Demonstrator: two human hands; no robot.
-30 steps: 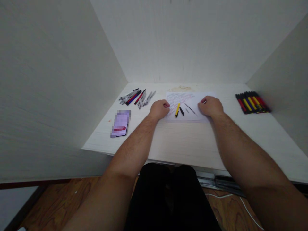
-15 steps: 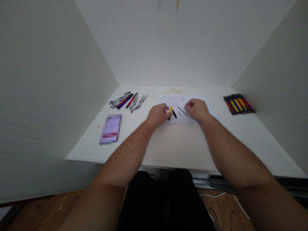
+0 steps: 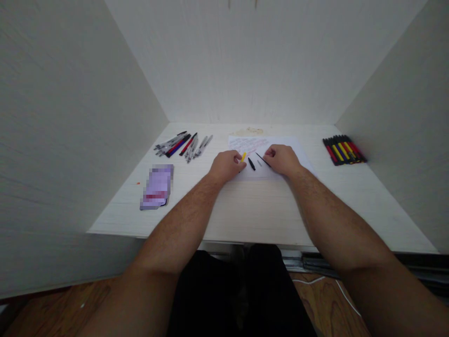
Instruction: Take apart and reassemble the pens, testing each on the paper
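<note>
My left hand (image 3: 225,166) is closed, thumb and fingers pinching a yellow pen barrel (image 3: 243,156) over the left part of a sheet of paper (image 3: 291,142). Part of the barrel is hidden by the fingers. My right hand (image 3: 281,158) has its fingers curled together at a thin black pen refill (image 3: 260,157), whose lower end goes behind the fingertips. Between the two hands, a short black pen part (image 3: 251,164) lies on the paper. Beside it is a small grey piece, probably a spring (image 3: 259,163).
Several clear, red and blue pens (image 3: 180,145) lie at the back left. A phone with a blurred lilac screen (image 3: 157,183) lies nearer on the left. A row of red, yellow and black pens (image 3: 344,150) is by the right wall. Panels enclose the desk (image 3: 245,210).
My right hand has come down and slightly left onto the black refill. My left hand has shifted a little left with the yellow barrel. The whole view has moved slightly.
</note>
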